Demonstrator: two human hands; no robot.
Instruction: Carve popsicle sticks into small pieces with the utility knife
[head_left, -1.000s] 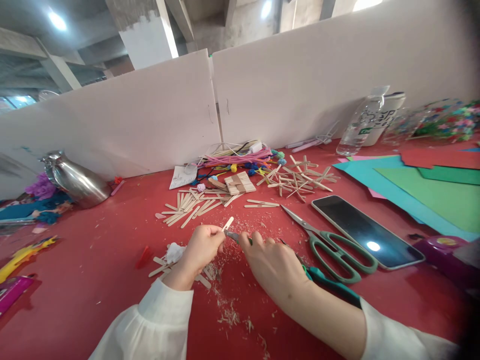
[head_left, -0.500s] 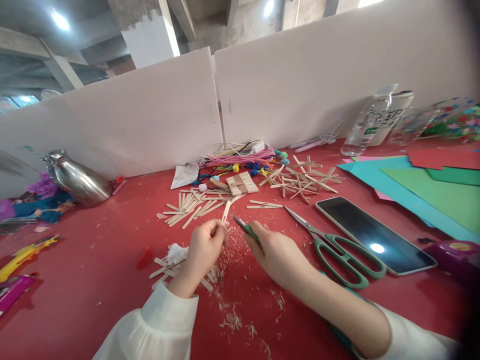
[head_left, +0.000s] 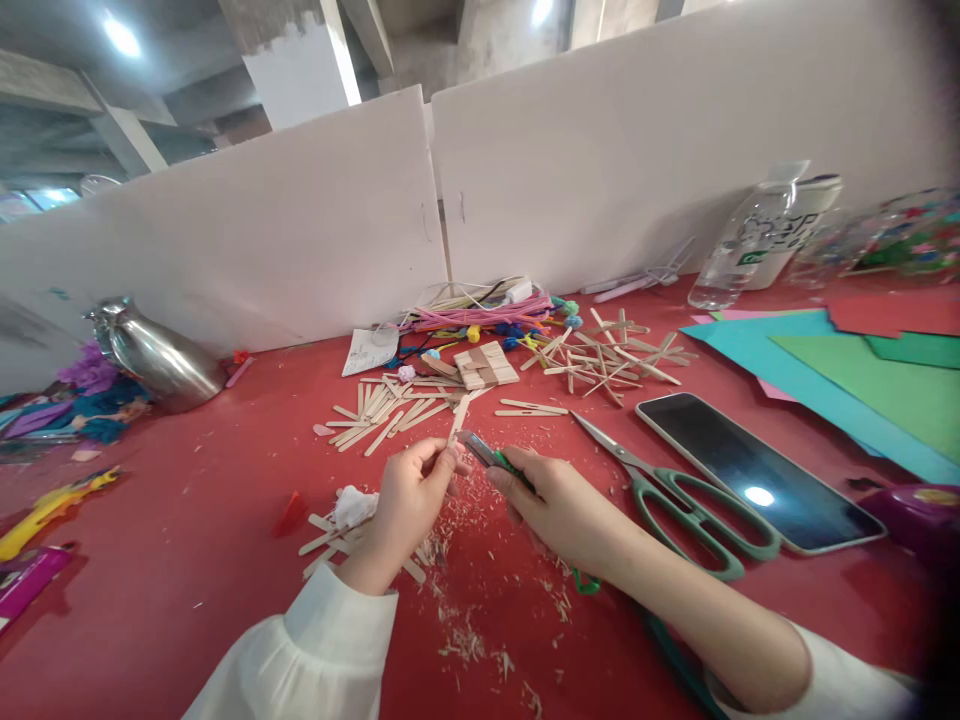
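Pinched upright in my left hand [head_left: 418,490] is a wooden craft stick [head_left: 460,415]. My right hand [head_left: 551,495] is closed around a utility knife [head_left: 487,455] with a green handle. Its blade points left and lies close against the stick, just above my left fingertips; whether it touches I cannot tell. Wood shavings [head_left: 465,640] are scattered on the red table below both hands. Beside my left wrist, a white crumpled tissue [head_left: 352,508] rests on several craft sticks [head_left: 322,545]. The lower end of the held stick is hidden by my fingers.
Green-handled scissors [head_left: 690,510] and a phone [head_left: 757,470] lie to the right, near coloured paper [head_left: 862,390]. Loose sticks [head_left: 382,410] and joined sticks [head_left: 607,355] are farther back. A steel jug [head_left: 157,355] stands left, a plastic bottle [head_left: 750,235] back right. A white partition [head_left: 300,230] closes the back.
My right hand has turned the knife and brought its blade left to the stick. The left hand keeps hold of the stick, which leans slightly more to the right.
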